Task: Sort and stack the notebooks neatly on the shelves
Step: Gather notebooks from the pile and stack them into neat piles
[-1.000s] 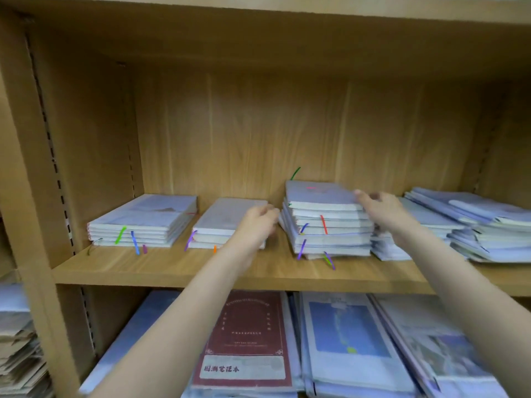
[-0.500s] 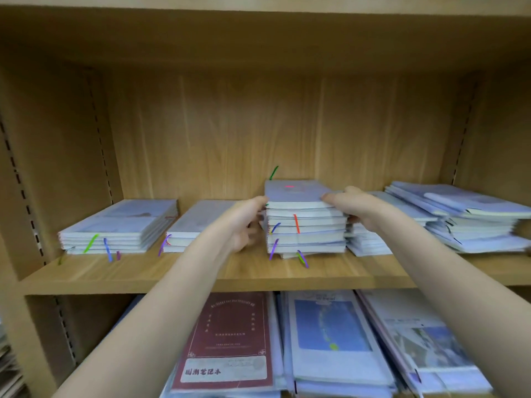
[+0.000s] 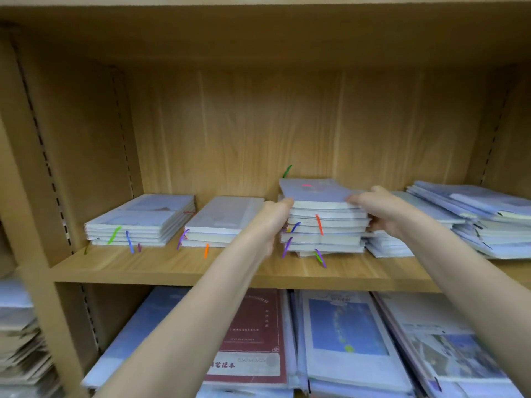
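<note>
Both hands have closed in: left hand [image 3: 273, 218] and right hand [image 3: 379, 209] clasp the middle notebook stack [image 3: 324, 225]; the right-hand pile [image 3: 482, 219] remains untidy.

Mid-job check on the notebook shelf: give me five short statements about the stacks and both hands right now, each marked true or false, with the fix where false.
1. Both hands are on the tallest stack. True: the left hand is at its left side, the right hand at its right.
2. The far-left stack is being touched. False: no hand is near it.
3. A dark red notebook lies on the lower shelf. True.
4. The upper shelf holds one stack only. False: several stacks sit side by side.
5. The right hand holds a pen. False: it grips only notebooks.
</note>
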### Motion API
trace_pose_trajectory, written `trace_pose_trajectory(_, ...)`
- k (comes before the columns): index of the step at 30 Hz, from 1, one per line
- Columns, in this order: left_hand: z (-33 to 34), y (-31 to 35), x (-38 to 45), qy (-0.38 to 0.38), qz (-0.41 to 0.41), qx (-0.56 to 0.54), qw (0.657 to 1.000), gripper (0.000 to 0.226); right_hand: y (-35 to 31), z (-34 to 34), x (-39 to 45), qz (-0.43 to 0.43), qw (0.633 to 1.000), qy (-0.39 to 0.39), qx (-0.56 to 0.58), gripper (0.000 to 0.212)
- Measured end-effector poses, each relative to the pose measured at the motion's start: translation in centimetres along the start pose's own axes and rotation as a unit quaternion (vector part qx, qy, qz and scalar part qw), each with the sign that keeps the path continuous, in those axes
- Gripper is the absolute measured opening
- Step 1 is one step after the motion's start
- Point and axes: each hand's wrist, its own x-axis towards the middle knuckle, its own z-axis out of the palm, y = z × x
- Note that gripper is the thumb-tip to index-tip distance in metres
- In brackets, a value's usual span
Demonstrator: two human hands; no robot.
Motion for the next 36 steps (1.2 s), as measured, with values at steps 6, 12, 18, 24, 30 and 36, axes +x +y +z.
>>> trace_pose_trajectory(6,-0.7,2.3,-0.7,-0.028,-0.009,-0.180,0.983,0.022,-1.5,-0.4,0.3,-0.008,0.997,0.047,0.055,0.061)
trace_pose_trajectory(12,-1.4,2.5,0.6,0.005,-0.098,-0.184,0.978,0.019,-2.6,0.5,-0.7,0.024,0.997,-0.017,0.076,0.044)
trace_pose_trajectory(18,-1.3,1.9,1.1,0.018,-0.087,-0.165,0.982,0.020,-0.4,1.8,-1.4,0.026,0.987,0.030,0.158,0.044)
trace_pose_trajectory(24,-4.0,2.2,0.8,0.034,0.016,-0.122,0.992,0.015,-0.9,3.7,-1.7,-0.010,0.978,0.003,0.207,0.015)
trace_pose_trajectory(30,-12.5,4.4,1.0,0.108,0.064,-0.059,0.990,0.014,-5.1,11.1,-1.4,-0.043,0.968,-0.066,0.239,0.022)
trace_pose_trajectory(36,-17.3,1.1,1.4,0.077,-0.028,0.124,0.989,0.017,-4.6,15.6,-0.7,-0.013,0.991,-0.089,0.102,0.020)
